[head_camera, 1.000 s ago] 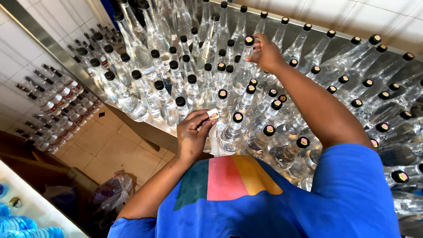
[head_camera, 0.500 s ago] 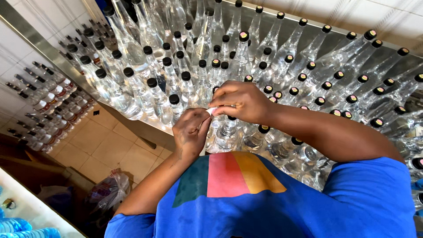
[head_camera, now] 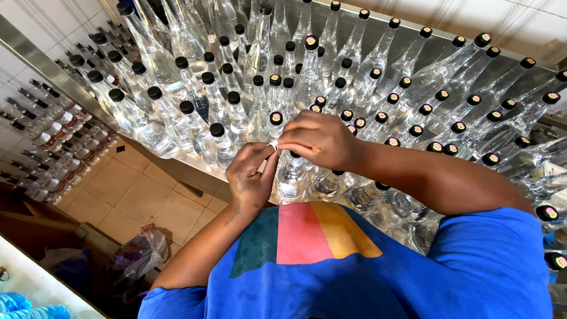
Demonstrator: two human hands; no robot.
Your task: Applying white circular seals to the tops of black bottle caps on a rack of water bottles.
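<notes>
Many clear glass bottles with black caps stand packed on a steel table (head_camera: 41, 56). Caps to the right carry round coloured stickers (head_camera: 482, 39); caps to the left are plain black (head_camera: 186, 107). My left hand (head_camera: 251, 177) pinches a small white piece (head_camera: 273, 145) over the near edge of the bottles. My right hand (head_camera: 319, 139) meets it there, fingertips closed on the same piece. Directly under both hands stands a clear bottle (head_camera: 292, 177), its cap hidden by my fingers.
Below the table edge lies a tan tiled floor (head_camera: 142, 195), where more small bottles (head_camera: 47, 127) stand in rows at the left. A crumpled plastic bag (head_camera: 139, 251) lies on the floor. A white surface with blue items (head_camera: 23, 301) sits at the bottom left.
My right hand has come back from the far bottle caps to my left hand and now pinches the white piece there. My left hand has stayed nearly in place.
</notes>
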